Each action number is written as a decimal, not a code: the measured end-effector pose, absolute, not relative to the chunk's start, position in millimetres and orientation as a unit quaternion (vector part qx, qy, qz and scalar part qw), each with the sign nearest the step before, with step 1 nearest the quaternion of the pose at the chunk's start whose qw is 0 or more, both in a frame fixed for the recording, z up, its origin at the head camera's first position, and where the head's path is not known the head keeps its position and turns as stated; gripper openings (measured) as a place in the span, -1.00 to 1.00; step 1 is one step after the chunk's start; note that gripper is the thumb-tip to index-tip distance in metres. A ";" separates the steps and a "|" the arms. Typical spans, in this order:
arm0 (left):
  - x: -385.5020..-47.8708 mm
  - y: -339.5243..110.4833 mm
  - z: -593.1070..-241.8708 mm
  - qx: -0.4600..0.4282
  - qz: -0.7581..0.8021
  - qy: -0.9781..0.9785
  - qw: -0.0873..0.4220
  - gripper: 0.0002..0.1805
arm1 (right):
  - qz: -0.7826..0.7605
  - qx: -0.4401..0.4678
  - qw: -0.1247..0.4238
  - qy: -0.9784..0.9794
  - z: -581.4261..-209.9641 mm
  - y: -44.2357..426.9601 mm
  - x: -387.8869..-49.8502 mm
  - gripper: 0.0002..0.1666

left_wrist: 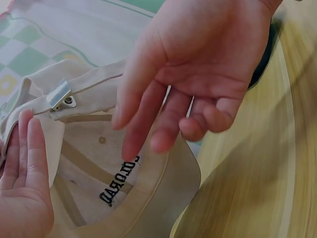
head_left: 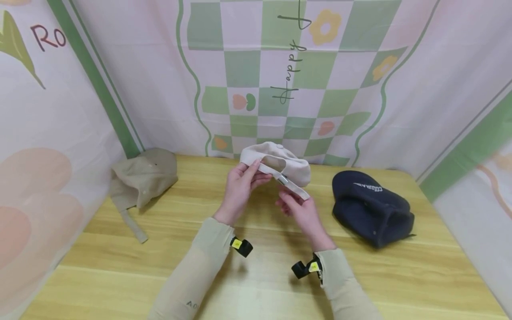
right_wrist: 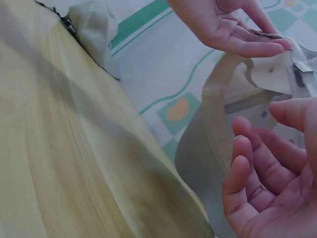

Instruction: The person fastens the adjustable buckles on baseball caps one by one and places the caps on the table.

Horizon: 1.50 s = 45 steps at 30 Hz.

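Observation:
A light beige cap (head_left: 292, 164) is held up above the table, its back opening and strap toward the person. My left hand (head_left: 238, 189) pinches the band left of the opening, thumb on top. My right hand (head_left: 300, 213) pinches the strap's right end between thumb and fingers. A metal buckle (left_wrist: 60, 95) sits on the strap between the hands. In the left wrist view, my left hand (left_wrist: 25, 198) has fingers extended along the band; my right hand (left_wrist: 198, 64) has its other fingers loosely bent. Dark lettering (left_wrist: 119, 183) shows inside the cap.
A khaki cap (head_left: 154, 178) lies at the table's left, its strap hanging toward the front. At the right lies a navy cap (head_left: 372, 213) with white lettering. The wooden table (head_left: 256, 284) meets a patterned curtain (head_left: 160, 80) behind, with more fabric at both sides.

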<state>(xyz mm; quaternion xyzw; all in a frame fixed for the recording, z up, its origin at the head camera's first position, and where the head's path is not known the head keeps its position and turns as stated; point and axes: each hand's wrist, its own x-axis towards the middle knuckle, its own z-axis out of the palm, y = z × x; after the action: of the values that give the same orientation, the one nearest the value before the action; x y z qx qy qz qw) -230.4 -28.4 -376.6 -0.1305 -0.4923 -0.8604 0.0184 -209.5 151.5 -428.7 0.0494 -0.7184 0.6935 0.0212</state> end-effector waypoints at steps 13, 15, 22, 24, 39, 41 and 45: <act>-228.5 -27.8 -379.4 -0.140 -0.860 -0.491 0.018 -0.70 | 0.668 0.052 -0.007 -0.742 -426.9 137.8 -210.8 -0.57; -228.3 -27.8 -379.5 -0.139 -0.860 -0.491 0.018 -0.70 | 0.672 0.055 0.002 -0.739 -424.8 137.1 -210.4 -0.63; -229.5 -27.0 -379.9 -0.126 -0.860 -0.494 0.017 -0.73 | 0.706 0.088 0.036 -0.702 -419.8 138.6 -208.5 -0.73; -229.5 -27.0 -380.1 -0.123 -0.859 -0.496 0.018 -0.73 | 0.722 0.094 0.036 -0.685 -418.5 139.0 -208.1 -0.73; -230.7 -24.5 -382.5 -0.117 -0.849 -0.516 0.011 -0.69 | 0.877 0.081 0.004 -0.474 -403.4 136.3 -206.7 -0.80; -231.2 -24.1 -383.1 -0.116 -0.848 -0.517 0.011 -0.70 | 0.884 0.082 0.002 -0.461 -403.5 136.5 -206.7 -0.81; -232.2 -23.9 -384.8 -0.112 -0.847 -0.519 0.010 -0.73 | 0.894 0.088 -0.001 -0.439 -404.1 136.8 -206.4 -0.82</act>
<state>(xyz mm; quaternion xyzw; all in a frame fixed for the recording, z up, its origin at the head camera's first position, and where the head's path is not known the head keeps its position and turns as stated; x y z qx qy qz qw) -232.2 -23.9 -384.8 -0.1120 -0.5195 -0.8471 0.0102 -206.4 136.8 -404.1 0.0876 -0.4394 0.8940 -0.0007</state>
